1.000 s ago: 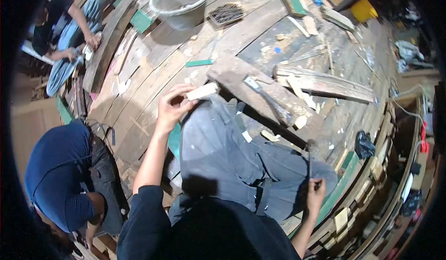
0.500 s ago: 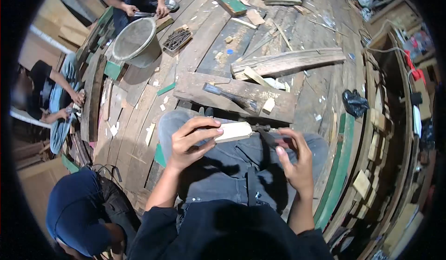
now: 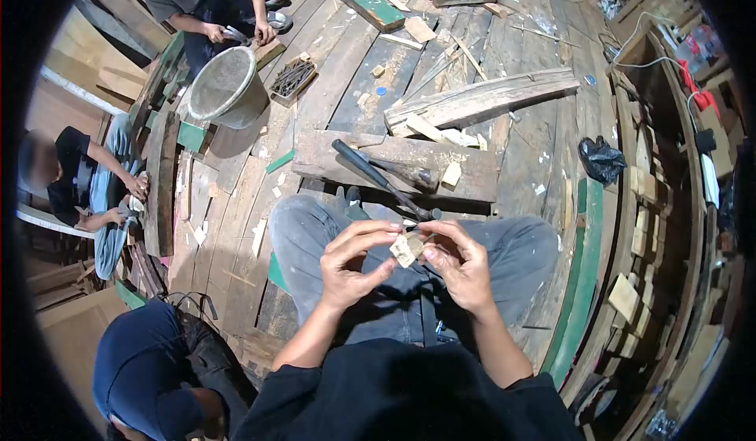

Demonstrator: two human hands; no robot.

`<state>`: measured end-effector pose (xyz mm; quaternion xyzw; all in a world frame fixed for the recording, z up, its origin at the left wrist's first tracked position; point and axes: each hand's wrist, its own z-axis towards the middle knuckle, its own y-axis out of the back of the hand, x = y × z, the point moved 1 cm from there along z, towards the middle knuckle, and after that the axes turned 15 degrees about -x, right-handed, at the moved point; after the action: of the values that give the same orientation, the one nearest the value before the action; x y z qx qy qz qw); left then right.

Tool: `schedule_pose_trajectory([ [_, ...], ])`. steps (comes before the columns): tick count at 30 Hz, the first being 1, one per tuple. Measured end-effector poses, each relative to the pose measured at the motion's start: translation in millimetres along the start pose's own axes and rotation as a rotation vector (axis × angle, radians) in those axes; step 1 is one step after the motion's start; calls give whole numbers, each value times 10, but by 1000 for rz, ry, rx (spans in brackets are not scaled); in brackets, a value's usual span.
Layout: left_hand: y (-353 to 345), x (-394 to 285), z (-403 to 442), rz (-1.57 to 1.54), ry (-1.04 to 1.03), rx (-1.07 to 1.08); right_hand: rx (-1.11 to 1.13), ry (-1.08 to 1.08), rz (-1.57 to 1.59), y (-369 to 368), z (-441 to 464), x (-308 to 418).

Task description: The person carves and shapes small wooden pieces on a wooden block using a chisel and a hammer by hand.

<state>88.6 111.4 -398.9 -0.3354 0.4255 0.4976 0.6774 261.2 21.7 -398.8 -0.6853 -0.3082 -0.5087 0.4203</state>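
Plank floor [image 3: 236,244], scrap-strewn. Wood block [image 3: 405,250] above lap [image 3: 394,307], clamped between fingertips of left hand [image 3: 349,266] and right hand [image 3: 463,269], likely for steady two-sided control. Hammer [image 3: 378,176] just beyond, handle across thick board [image 3: 315,156], head toward lap, probably for easy reach. Farther: nail tray [image 3: 304,88], bucket [image 3: 248,106].

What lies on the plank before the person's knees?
A hammer, a chisel-like tool, a wood block and shavings. The hammer hides part of that tool; what's beneath them is covered.
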Motion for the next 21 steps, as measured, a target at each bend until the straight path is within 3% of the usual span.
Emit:
schedule_pose_trajectory([
  [3, -78, -56, -22, -65, 48, 4, -14, 3, 44, -5, -37, -103],
  [7, -93, 13, -65, -9, 127, 14, -37, 183, -204, -30, -50, -67],
  [11, -65, -4, -45, 142, 28, 35, -96, 432, -360, -21, 39, 199],
  [21, -32, -16, -29, 234, 7, 60, 34, 524, -483, -101, 196, 343],
])
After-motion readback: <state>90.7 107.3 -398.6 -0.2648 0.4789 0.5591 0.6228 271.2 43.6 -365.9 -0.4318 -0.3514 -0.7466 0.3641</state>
